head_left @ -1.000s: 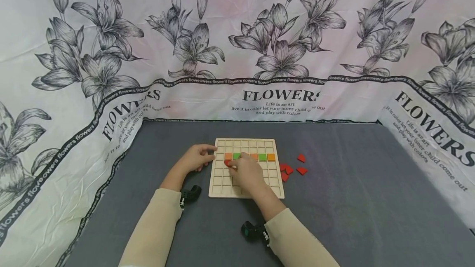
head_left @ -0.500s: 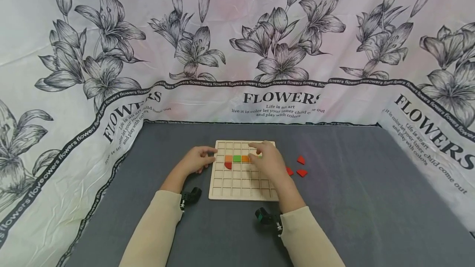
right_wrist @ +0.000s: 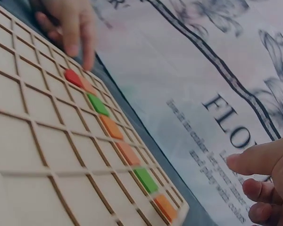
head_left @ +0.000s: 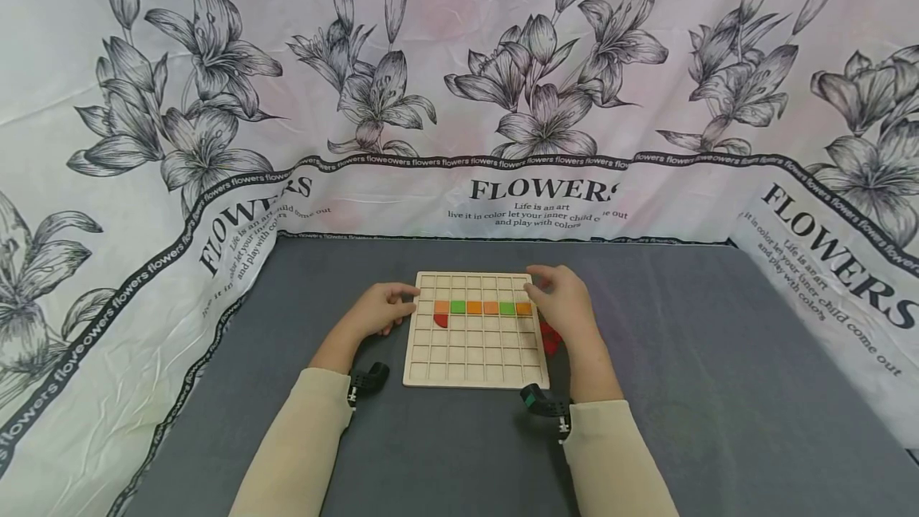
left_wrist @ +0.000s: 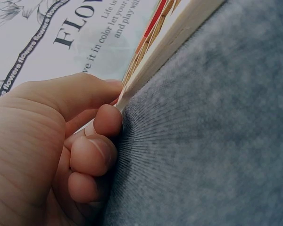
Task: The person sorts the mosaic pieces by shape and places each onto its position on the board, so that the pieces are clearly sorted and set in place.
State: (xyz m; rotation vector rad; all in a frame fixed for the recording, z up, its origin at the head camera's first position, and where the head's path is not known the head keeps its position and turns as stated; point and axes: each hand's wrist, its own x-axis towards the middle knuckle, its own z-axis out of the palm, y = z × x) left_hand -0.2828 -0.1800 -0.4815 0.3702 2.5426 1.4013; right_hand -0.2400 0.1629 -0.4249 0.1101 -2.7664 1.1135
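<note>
A light wooden grid board (head_left: 495,357) lies on the grey surface. One row holds several orange and green square tiles (head_left: 458,307), also visible in the right wrist view (right_wrist: 144,180). Just below the row's left end sits a red rounded piece (head_left: 441,321). My left hand (head_left: 373,311) holds the board's left edge, thumb and fingertips against it in the left wrist view (left_wrist: 61,127). Beside the upper right edge is my right hand (head_left: 567,305), its fingers apart with nothing between them; the right wrist view shows it (right_wrist: 269,176) off the board.
Red pieces (head_left: 550,338) lie against the board's right side, partly hidden by my right hand. A flower-printed cloth (head_left: 531,206) stands behind and at both sides of the grey table surface (head_left: 402,453).
My right hand has let go of the red piece below the row and moved right, past the board's upper right edge, uncovering the tiles. My left hand stays at the left edge.
</note>
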